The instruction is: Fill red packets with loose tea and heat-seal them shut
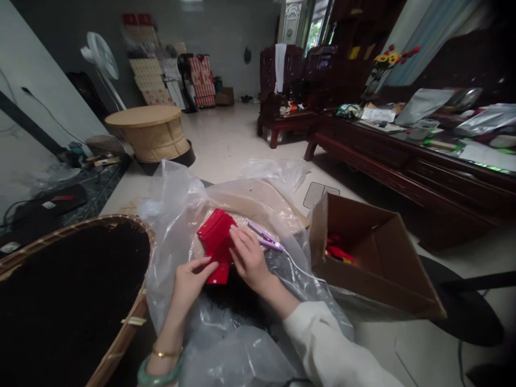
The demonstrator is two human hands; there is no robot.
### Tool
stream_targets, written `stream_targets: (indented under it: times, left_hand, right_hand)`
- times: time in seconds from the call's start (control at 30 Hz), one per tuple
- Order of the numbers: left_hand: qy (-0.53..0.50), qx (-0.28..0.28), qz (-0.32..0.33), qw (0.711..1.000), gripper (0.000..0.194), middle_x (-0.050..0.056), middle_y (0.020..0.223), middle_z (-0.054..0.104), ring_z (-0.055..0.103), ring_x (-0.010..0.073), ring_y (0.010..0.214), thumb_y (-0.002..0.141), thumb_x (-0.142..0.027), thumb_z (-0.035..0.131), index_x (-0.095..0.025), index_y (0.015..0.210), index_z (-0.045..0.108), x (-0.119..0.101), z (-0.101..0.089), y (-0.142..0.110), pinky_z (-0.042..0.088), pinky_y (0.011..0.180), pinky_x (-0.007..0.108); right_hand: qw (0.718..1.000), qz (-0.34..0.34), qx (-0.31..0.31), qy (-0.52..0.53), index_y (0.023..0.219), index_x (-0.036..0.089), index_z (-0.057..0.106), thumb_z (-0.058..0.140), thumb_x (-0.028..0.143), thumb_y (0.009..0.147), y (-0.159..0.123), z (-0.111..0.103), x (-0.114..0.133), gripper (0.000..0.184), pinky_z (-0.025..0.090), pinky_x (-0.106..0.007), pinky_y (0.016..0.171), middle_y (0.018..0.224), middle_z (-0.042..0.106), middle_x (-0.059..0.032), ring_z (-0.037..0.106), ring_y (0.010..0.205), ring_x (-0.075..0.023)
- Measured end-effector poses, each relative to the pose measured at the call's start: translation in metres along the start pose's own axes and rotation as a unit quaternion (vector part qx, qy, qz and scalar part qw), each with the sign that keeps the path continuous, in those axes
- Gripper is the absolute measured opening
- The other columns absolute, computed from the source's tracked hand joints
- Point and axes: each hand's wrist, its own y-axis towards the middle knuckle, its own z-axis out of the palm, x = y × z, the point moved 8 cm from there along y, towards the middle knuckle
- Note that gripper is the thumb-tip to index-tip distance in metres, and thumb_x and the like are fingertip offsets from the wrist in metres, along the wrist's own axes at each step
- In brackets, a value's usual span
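My left hand [189, 282] pinches the lower edge of a small red packet [219, 273] between thumb and fingers. My right hand [250, 257] is at that packet's upper right side, its fingers bent against the red material; the fingertips partly hide what they grip. Just beyond lies a fanned stack of similar red packets [215, 228] on clear plastic. A lilac clamp-shaped tool [271, 243], like a hair straightener, rests right of my right hand, its white cord trailing right. Dark loose material [237, 309] shows below the packet, amid the plastic sheeting [173, 199].
On the left stands a wide woven basket [147, 263] filled with dark material. An open cardboard box [382, 258] with red packets inside is at the right. Farther off are a round wooden-topped drum [149, 115], a white fan [102, 56] and a long dark wooden table [403, 166].
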Motion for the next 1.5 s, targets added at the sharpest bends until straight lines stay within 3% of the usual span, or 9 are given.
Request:
stream_targets:
  times: [0.17,0.47,0.67,0.8,0.97,1.1,1.2,1.3,1.5]
  left_hand:
    - [-0.091,-0.010,-0.075,0.993,0.043,0.006,0.065,0.075,0.064,0.0180,0.058,0.040,-0.043,0.088,-0.015,0.070,0.078,0.019,0.012,-0.019,0.054,0.060,0.029]
    - [-0.133,0.013,-0.090,0.987,0.045,0.004,0.062,0.072,0.061,0.0140,0.054,0.039,-0.045,0.090,-0.014,0.069,0.077,0.022,0.025,-0.029,0.052,0.057,0.025]
    - [-0.101,0.034,-0.080,0.991,0.039,0.006,0.064,0.074,0.063,0.0178,0.055,0.043,-0.043,0.087,-0.017,0.070,0.077,0.014,0.029,-0.031,0.054,0.056,0.028]
    - [-0.041,0.003,-0.039,0.998,0.032,0.005,0.063,0.074,0.064,0.0197,0.057,0.047,-0.042,0.082,-0.019,0.069,0.078,0.013,0.021,-0.025,0.054,0.057,0.030]
    - [0.013,-0.055,0.020,0.998,0.029,0.005,0.069,0.076,0.068,0.0226,0.064,0.055,-0.043,0.078,-0.021,0.074,0.077,0.015,0.005,-0.016,0.056,0.067,0.034]
    - [-0.137,-0.038,-0.037,0.989,0.042,0.008,0.081,0.077,0.071,0.0255,0.076,0.054,-0.050,0.081,-0.017,0.080,0.075,0.024,0.006,-0.016,0.058,0.079,0.042]
    - [-0.289,0.020,-0.104,0.951,0.053,0.009,0.093,0.077,0.072,0.0269,0.086,0.061,-0.057,0.078,-0.016,0.095,0.072,0.024,0.020,-0.023,0.060,0.078,0.046]
    - [-0.315,0.035,-0.109,0.942,0.056,0.009,0.101,0.076,0.071,0.0277,0.095,0.066,-0.058,0.075,-0.019,0.106,0.070,0.017,0.026,-0.029,0.062,0.077,0.041]
    - [-0.259,0.107,-0.130,0.951,0.067,0.014,0.096,0.077,0.072,0.0320,0.095,0.058,-0.063,0.078,-0.015,0.104,0.074,0.016,0.039,-0.034,0.061,0.079,0.041]
  right_hand:
    - [0.999,-0.042,-0.013,-0.016,0.153,0.018,0.029,0.046,0.008,0.093,-0.010,0.001,0.007,0.063,0.049,-0.047,0.105,0.137,0.057,-0.0171,0.044,0.137,-0.0261]
    - [0.999,-0.032,-0.008,-0.026,0.147,0.016,0.040,0.047,0.010,0.094,-0.015,0.002,-0.002,0.054,0.048,-0.045,0.105,0.136,0.058,-0.0173,0.046,0.135,-0.0253]
    - [0.996,0.049,-0.032,-0.064,0.095,0.023,0.073,0.060,0.022,0.089,-0.020,-0.006,-0.020,0.014,0.050,-0.046,0.090,0.102,0.069,-0.0110,0.058,0.105,-0.0269]
    - [0.999,0.014,0.029,-0.001,0.084,0.021,0.068,0.052,0.022,0.094,-0.012,-0.007,-0.015,0.019,0.048,-0.036,0.071,0.079,0.068,-0.0074,0.056,0.074,-0.0201]
    - [0.989,0.039,0.118,0.077,0.086,0.021,0.062,0.044,0.023,0.097,-0.003,-0.008,-0.007,0.021,0.047,-0.034,0.072,0.079,0.066,-0.0068,0.056,0.075,-0.0197]
    - [0.983,0.090,0.137,0.088,0.084,0.021,0.057,0.047,0.025,0.096,-0.009,-0.011,-0.009,0.016,0.047,-0.036,0.080,0.073,0.062,-0.0037,0.056,0.073,-0.0193]
    - [0.973,0.128,0.127,0.143,0.090,0.021,0.061,0.051,0.028,0.094,-0.015,-0.011,-0.011,0.012,0.048,-0.041,0.091,0.080,0.067,-0.0064,0.060,0.089,-0.0222]
    - [0.939,0.173,0.167,0.248,0.099,0.021,0.068,0.060,0.037,0.089,-0.019,-0.002,-0.009,0.020,0.046,-0.044,0.100,0.094,0.073,-0.0074,0.063,0.100,-0.0233]
    - [0.784,0.305,0.274,0.467,0.113,0.018,0.070,0.060,0.060,0.083,-0.030,0.020,-0.006,0.052,0.051,-0.040,0.096,0.106,0.074,-0.0068,0.068,0.101,-0.0226]
